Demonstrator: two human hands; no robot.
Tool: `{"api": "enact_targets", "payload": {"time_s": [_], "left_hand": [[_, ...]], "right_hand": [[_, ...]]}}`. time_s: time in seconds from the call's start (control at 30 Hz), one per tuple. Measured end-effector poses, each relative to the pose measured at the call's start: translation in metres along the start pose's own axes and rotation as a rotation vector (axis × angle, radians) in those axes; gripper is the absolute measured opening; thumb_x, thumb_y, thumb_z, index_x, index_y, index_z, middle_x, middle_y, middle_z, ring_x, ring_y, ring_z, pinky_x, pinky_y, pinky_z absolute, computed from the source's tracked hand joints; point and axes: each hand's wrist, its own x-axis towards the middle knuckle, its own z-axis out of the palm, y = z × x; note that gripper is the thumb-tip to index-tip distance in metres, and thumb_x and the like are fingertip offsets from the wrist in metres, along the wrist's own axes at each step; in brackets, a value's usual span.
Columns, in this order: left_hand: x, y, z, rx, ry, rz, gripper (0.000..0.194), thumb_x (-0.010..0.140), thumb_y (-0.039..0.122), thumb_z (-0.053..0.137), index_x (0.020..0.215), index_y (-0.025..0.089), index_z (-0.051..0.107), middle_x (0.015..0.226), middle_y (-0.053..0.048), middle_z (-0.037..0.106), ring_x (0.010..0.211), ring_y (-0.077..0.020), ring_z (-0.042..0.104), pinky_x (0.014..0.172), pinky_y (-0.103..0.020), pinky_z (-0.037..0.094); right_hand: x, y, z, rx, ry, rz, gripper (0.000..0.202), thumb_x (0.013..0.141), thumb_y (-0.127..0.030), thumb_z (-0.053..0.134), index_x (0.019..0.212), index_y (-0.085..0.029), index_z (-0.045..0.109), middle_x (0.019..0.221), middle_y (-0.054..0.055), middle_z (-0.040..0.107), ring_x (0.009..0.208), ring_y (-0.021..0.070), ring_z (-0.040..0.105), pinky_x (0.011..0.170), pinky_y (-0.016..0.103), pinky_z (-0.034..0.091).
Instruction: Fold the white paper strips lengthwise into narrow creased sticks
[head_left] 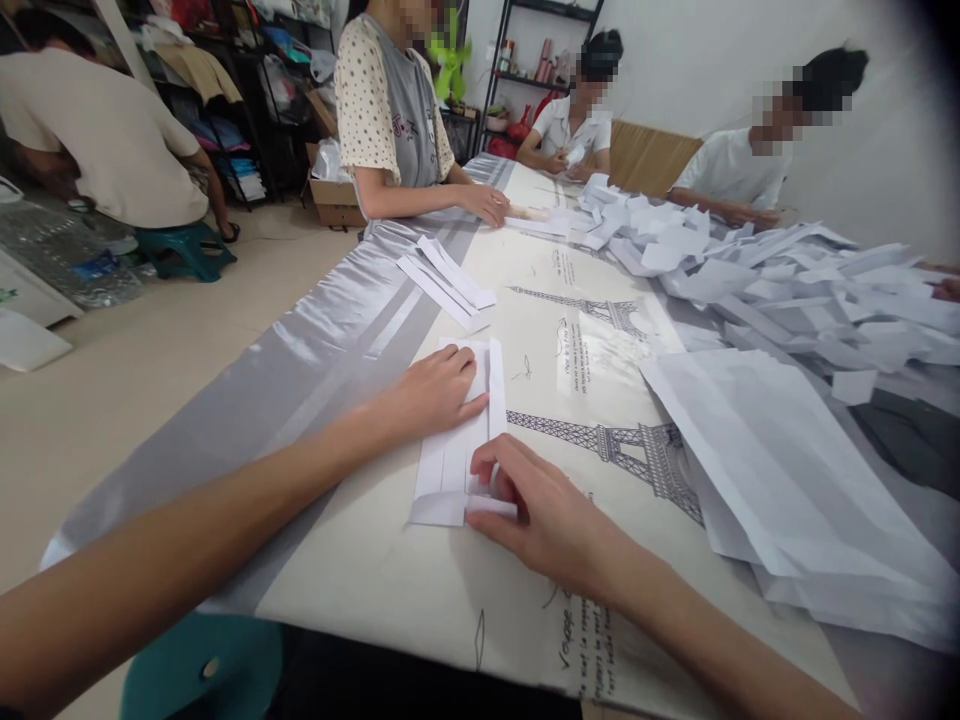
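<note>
A folded sheet of white paper [431, 475] lies lengthwise on the table in front of me, with creases along it and its near end turned up. My left hand [442, 390] presses down on its upper part, palm down, fingers slightly bent and thumb apart. At the near right corner, my right hand [536, 510] curls its thumb and fingers round the raised paper flap. Just beyond the sheet are some folded white paper strips [446, 280]. To the right lies a stack of large white paper sheets [787, 470].
A big heap of folded white papers [720, 250] covers the far right of the table. The tablecloth [360, 560] carries Eiffel Tower prints. Several people sit or stand around, one person [397, 110] across on the left. A teal stool [202, 665] stands below the near edge.
</note>
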Motion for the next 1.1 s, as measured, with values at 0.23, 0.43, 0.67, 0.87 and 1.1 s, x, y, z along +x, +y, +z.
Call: {"api": "enact_targets", "payload": {"time_s": [0.23,0.43,0.67,0.87,1.1], "left_hand": [[-0.001,-0.001,-0.001,0.037,0.009,0.033,0.042,0.104,0.038,0.043,0.117,0.003,0.063,0.123,-0.019,0.063,0.117,-0.0294,0.056,0.102,-0.04,0.046],[-0.001,-0.002,0.002,0.043,0.029,0.043,0.043,0.104,0.039,0.043,0.117,0.003,0.063,0.12,-0.019,0.064,0.115,-0.0295,0.056,0.101,-0.04,0.046],[-0.001,-0.003,0.006,0.066,0.039,0.058,0.042,0.104,0.04,0.043,0.115,0.005,0.064,0.12,-0.018,0.064,0.114,-0.0284,0.057,0.1,-0.039,0.047],[0.0,-0.003,0.006,0.05,0.063,0.051,0.043,0.104,0.04,0.043,0.116,0.004,0.063,0.119,-0.019,0.064,0.113,-0.0291,0.057,0.098,-0.04,0.048],[-0.001,-0.003,0.006,0.025,0.063,0.056,0.042,0.104,0.039,0.041,0.116,0.004,0.063,0.12,-0.02,0.064,0.113,-0.0298,0.057,0.099,-0.042,0.048]], "right_hand": [[-0.007,0.013,0.008,-0.524,0.33,-0.673,0.012,0.097,-0.011,0.061,0.089,-0.019,0.064,0.104,0.006,0.066,0.095,0.0207,0.053,0.078,0.035,0.042],[-0.019,0.008,0.004,-0.635,0.207,-0.764,0.026,0.099,-0.004,0.046,0.099,-0.008,0.072,0.101,0.012,0.074,0.089,0.0224,0.062,0.077,0.037,0.049],[-0.052,0.0,0.012,-0.795,0.208,-0.594,0.039,0.105,-0.014,0.037,0.136,-0.008,0.061,0.142,0.012,0.063,0.123,0.0277,0.063,0.093,0.039,0.056],[-0.055,-0.009,0.033,-0.787,0.316,-0.491,0.039,0.107,-0.02,0.039,0.136,-0.004,0.06,0.14,0.013,0.064,0.12,0.0272,0.067,0.089,0.037,0.061],[-0.061,-0.01,0.055,-0.861,0.37,-0.392,0.043,0.103,-0.026,0.046,0.139,-0.006,0.058,0.145,0.015,0.058,0.128,0.034,0.062,0.1,0.052,0.056]]}}
